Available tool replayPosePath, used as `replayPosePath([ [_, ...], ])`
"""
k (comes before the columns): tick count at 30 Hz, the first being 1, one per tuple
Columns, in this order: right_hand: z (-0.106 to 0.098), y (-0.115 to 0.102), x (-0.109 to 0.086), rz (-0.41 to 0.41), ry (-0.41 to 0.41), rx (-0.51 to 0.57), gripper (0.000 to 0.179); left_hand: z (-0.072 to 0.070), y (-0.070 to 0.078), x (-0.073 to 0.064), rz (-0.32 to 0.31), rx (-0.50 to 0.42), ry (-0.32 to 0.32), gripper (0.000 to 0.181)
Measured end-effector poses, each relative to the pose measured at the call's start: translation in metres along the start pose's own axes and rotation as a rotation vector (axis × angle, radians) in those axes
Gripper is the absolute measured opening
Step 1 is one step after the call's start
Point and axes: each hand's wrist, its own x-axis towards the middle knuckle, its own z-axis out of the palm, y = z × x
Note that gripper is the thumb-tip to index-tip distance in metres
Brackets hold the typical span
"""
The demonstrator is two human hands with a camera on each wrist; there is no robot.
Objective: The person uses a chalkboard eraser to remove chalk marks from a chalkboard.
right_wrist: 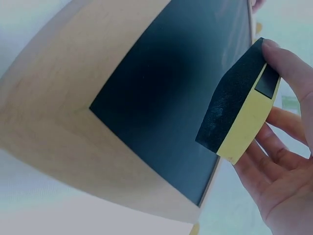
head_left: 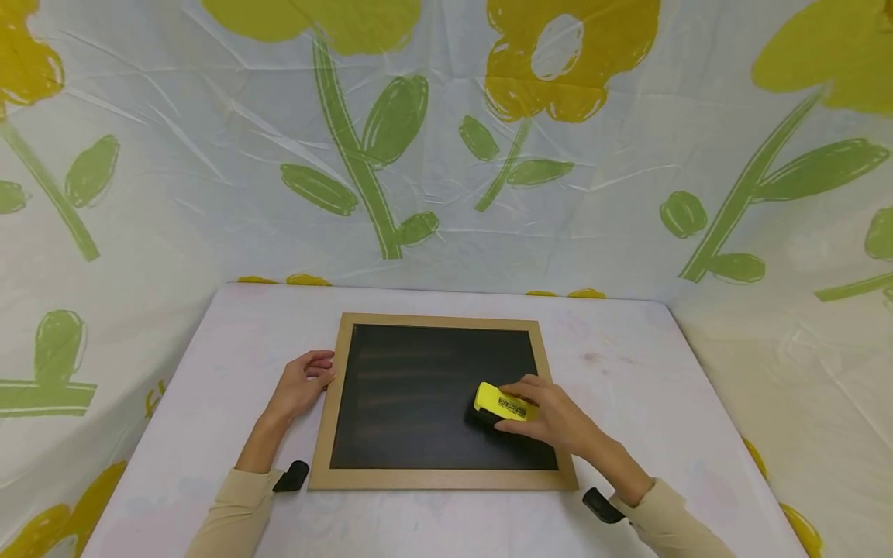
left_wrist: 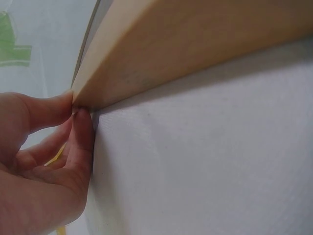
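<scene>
A chalkboard (head_left: 412, 403) with a light wooden frame (head_left: 439, 480) lies flat on the table, faint pale streaks across its left half. At the frame's left side is my left hand (head_left: 296, 389); in the left wrist view its thumb (left_wrist: 51, 110) and a bent forefinger meet at the frame's edge and pinch it. My right hand (head_left: 561, 418) grips a yellow and black board eraser (head_left: 497, 403) over the right part of the board, thumb on one long side and fingers on the other. In the right wrist view the eraser's dark felt side (right_wrist: 230, 95) faces the board.
The pale table (head_left: 628, 387) extends around the board on all sides. Behind it and at both sides hangs a white cloth (head_left: 446, 248) printed with yellow flowers and green leaves. A black wrist device (head_left: 602, 505) is strapped near each cuff.
</scene>
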Motion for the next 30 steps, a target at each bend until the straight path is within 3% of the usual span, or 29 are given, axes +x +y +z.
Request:
replayPosePath([
  [15, -0.021, 0.027, -0.004, 0.022, 0.070, 0.103, 0.053, 0.000, 0.001, -0.002, -0.010, -0.041, -0.004, 0.037],
  [30, -0.048, 0.072, -0.018, 0.202, 0.142, 0.072, 0.056, -0.001, 0.004, -0.002, -0.009, -0.006, 0.004, 0.036],
])
